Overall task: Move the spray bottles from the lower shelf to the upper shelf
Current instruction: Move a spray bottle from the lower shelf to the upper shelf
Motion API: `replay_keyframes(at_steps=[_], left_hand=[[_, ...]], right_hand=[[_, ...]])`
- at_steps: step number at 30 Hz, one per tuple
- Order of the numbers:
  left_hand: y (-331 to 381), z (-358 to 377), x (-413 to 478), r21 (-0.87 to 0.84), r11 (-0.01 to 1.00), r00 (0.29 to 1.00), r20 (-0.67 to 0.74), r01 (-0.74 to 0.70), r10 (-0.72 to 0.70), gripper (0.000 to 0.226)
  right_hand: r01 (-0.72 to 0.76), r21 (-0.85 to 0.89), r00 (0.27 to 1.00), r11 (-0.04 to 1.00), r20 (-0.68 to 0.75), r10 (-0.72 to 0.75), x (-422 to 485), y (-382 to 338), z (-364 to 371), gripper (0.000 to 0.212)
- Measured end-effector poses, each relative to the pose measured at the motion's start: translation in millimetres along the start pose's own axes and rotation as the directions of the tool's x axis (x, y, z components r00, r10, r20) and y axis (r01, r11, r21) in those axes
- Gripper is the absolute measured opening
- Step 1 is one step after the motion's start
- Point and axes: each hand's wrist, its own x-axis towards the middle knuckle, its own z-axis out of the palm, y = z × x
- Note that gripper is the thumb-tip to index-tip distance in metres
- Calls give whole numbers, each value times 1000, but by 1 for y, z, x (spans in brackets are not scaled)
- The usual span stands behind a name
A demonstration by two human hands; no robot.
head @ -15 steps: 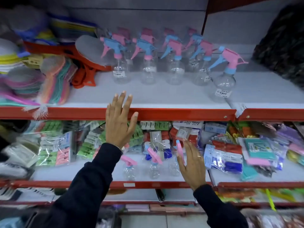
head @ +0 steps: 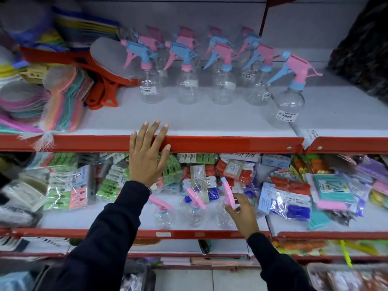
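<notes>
Several clear spray bottles (head: 220,80) with pink and blue trigger heads stand in rows on the upper shelf (head: 231,142). On the lower shelf (head: 189,233) stand three more: a left bottle (head: 162,215), a middle bottle (head: 194,214) and a right bottle (head: 223,217). My left hand (head: 147,158) lies flat with fingers spread on the red front edge of the upper shelf, holding nothing. My right hand (head: 241,213) reaches into the lower shelf, its fingers curling around the pink trigger head (head: 227,192) of the right bottle.
Netted plastic brushes and plates (head: 52,97) and orange scoops (head: 100,89) fill the upper shelf's left. Bagged clothespins (head: 69,185) and packets (head: 294,198) crowd the back and right of the lower shelf. A dark bundle (head: 365,51) sits at the upper right.
My right hand has moved slightly right and its fingers have closed around the trigger head of the right bottle. My left hand stays on the upper shelf's edge.
</notes>
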Motion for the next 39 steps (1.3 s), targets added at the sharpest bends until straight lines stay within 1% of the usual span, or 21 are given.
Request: replay_keyframes(at_steps=[4,9,11,12,15,17,18,20,23,25,28,30,32,35,39], left_hand=[[-1,2,2,8,1000,1000,-4,-9,9,47],[-2,4,3,4,1000,1000,-12,-7,7,47],[-3,5,5,4,1000,1000,3,5,-5,47],[-3,6,6,7,1000,1000,10,10,-10,47],[-3,8,5,19,999,999,32,26,-26,47],[-3,7,4,26,999,999,47,26,-27,48],[-3,7,4,27,999,998,53,23,-25,48],[-4,6,4,25,1000,998,63,18,-20,49],[-5,5,4,25,1000,998,66,17,-18,49],[-6,6,5,28,1000,998,60,13,-14,49],[-7,8,4,33,999,999,44,3,-4,48],[-7,9,5,39,999,1000,29,-1,0,48],[-7,10,5,45,999,1000,8,-9,9,48],[-7,12,5,59,998,1000,-15,-16,17,47],[-7,13,5,65,998,999,-26,-22,24,47]], right_hand=[[101,44,995,994,0,-101,-14,-26,-30,31],[320,102,947,942,-78,-313,-25,-95,-76,25],[358,127,933,925,-98,-348,-25,-129,-96,34],[385,130,922,914,-109,-372,-23,-146,-107,35],[490,136,866,861,-186,-464,-14,-189,-135,27],[539,168,833,825,-252,-492,-2,-212,-148,32],[566,161,811,809,-285,-511,5,-223,-152,35],[605,88,765,791,-338,-547,26,-240,-154,34],[603,-15,730,798,-393,-559,63,-254,-146,25],[578,-76,727,812,-404,-555,88,-256,-137,22],[530,-139,747,836,-391,-538,118,-252,-124,26],[523,-184,747,832,-371,-551,132,-247,-117,29],[530,-199,744,824,-356,-565,141,-242,-111,30],[520,-189,744,833,-379,-550,149,-237,-106,29],[478,-116,795,871,-365,-485,151,-238,-104,30]])
